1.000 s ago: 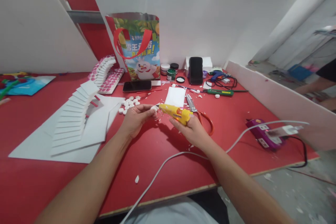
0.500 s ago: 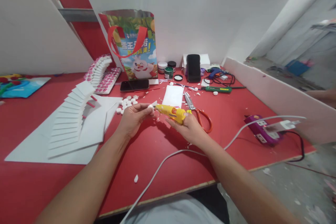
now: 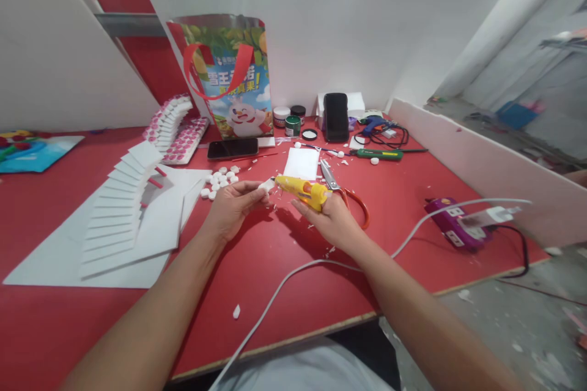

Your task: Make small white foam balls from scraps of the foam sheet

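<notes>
My left hand (image 3: 236,204) pinches a small white piece (image 3: 266,185) between thumb and fingers over the middle of the red table. My right hand (image 3: 332,217) grips a yellow glue gun (image 3: 302,189), its nozzle pointing left at the white piece and touching or nearly touching it. Several round white discs (image 3: 222,178) lie just behind my left hand. A white block (image 3: 301,163) sits behind the glue gun, and scissors with orange handles (image 3: 355,201) lie to its right. White scraps are scattered beneath.
A fan-shaped white stair model (image 3: 119,201) rests on white sheets at left. Behind stand a colourful bag (image 3: 229,79), a flat phone (image 3: 233,148) and jars (image 3: 292,126). A green screwdriver (image 3: 380,154) and purple power strip (image 3: 458,224) are right. A white cable (image 3: 293,277) crosses the front.
The glue gun's nozzle has shifted slightly right and up, and the white piece in my left hand is tilted differently. The whole view has moved a little.
</notes>
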### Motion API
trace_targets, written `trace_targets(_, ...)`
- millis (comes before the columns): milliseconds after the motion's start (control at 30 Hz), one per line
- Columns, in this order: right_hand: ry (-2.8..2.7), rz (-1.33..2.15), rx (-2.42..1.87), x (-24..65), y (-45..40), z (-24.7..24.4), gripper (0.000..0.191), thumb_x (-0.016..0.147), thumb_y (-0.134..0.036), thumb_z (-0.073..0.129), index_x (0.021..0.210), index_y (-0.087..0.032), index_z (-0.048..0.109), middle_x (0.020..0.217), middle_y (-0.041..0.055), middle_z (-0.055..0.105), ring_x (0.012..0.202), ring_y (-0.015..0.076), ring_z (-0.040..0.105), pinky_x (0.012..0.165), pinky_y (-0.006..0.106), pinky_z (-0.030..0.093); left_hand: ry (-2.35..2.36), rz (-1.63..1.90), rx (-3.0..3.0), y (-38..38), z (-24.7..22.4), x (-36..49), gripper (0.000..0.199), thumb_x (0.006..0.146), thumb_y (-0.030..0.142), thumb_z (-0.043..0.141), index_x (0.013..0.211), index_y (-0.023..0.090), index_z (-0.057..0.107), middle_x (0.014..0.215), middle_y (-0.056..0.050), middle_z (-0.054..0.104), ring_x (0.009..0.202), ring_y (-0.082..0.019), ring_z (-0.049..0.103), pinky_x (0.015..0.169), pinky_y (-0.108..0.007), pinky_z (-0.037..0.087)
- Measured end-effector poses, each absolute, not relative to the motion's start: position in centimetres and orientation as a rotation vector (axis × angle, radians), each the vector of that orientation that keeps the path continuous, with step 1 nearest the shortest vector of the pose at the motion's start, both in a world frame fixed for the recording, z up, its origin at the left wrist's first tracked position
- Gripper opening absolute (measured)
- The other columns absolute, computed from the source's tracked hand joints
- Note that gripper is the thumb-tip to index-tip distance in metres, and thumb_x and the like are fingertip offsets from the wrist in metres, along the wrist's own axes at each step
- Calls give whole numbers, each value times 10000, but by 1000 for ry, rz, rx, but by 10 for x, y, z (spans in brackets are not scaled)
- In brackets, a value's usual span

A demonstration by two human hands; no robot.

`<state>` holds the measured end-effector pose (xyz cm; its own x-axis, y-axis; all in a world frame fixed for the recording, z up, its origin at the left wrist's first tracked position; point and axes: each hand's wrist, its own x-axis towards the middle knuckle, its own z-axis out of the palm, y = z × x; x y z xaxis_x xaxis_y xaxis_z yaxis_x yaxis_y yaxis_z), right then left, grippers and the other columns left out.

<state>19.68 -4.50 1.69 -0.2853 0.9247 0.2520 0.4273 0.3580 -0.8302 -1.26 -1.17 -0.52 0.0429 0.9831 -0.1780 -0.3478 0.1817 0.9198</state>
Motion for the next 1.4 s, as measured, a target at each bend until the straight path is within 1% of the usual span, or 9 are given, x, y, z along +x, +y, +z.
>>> trace_targets(233, -1886, 838, -1236, 195, -46, 13, 367, 927, -474, 555, 1098, -192, 716, 827, 38, 689, 710, 174, 618, 593, 254, 426, 1029, 1215, 836, -11, -5, -12, 379, 506, 304, 934, 769, 116, 738, 672, -28, 705, 596, -141, 651, 697, -327, 580)
trace_targets(333, -1903, 830, -1267, 195, -47, 12, 384, 923, -502, 556, 1062, -185, 723, 785, 34, 674, 664, 161, 595, 567, 247, 404, 1032, 1214, 839, -11, -5, -13, 380, 502, 310, 936, 765, 119, 740, 671, -30, 706, 597, -146, 652, 692, -330, 577)
trace_targets(467, -1881, 833, -1263, 196, -46, 13, 373, 926, -494, 547, 1082, -203, 721, 746, 25, 651, 642, 160, 579, 548, 245, 386, 1028, 1219, 840, -11, -5, -12, 368, 506, 297, 937, 762, 119, 741, 663, -27, 705, 597, -139, 650, 699, -320, 574)
trace_targets(667, -1911, 817, -1286, 195, -48, 13, 375, 922, -511, 550, 981, -175, 708, 719, 31, 622, 614, 149, 544, 541, 252, 358, 1018, 1218, 836, -11, -4, -12, 372, 495, 294, 944, 754, 117, 745, 655, -31, 710, 584, -138, 652, 676, -310, 576)
trace_targets(833, -1889, 821, -1300, 196, -47, 13, 368, 921, -509, 550, 993, -187, 711, 708, 23, 622, 606, 146, 539, 536, 252, 347, 1011, 1223, 842, -11, -4, -12, 357, 509, 284, 939, 757, 118, 744, 653, -30, 708, 587, -140, 653, 698, -324, 583)
trace_targets(1000, -1845, 848, -1331, 197, -46, 15, 409, 901, -528, 560, 1042, -179, 721, 688, 15, 623, 574, 139, 524, 531, 252, 349, 1012, 1218, 827, -11, -5, -12, 348, 516, 270, 937, 755, 114, 738, 656, -20, 706, 582, -129, 656, 692, -307, 590)
trace_targets(1100, -1838, 849, -1317, 197, -46, 14, 402, 904, -522, 558, 1044, -182, 720, 691, 9, 627, 569, 132, 517, 527, 246, 346, 1021, 1218, 811, -11, -4, -13, 359, 502, 265, 942, 752, 109, 737, 660, -19, 709, 578, -123, 659, 680, -291, 592)
trace_targets(1267, -1854, 828, -1327, 197, -46, 13, 370, 907, -505, 564, 1001, -182, 719, 668, 7, 617, 555, 130, 507, 512, 243, 337, 1014, 1230, 789, -11, -4, -12, 370, 488, 266, 947, 749, 109, 737, 658, -18, 709, 571, -130, 665, 667, -294, 602)
trace_targets(1400, -1897, 835, -1312, 197, -47, 13, 352, 916, -499, 558, 943, -183, 711, 697, 23, 624, 606, 148, 542, 548, 248, 376, 1025, 1258, 767, -9, -5, -13, 382, 463, 269, 954, 737, 111, 740, 650, -16, 708, 569, -128, 668, 651, -273, 596)
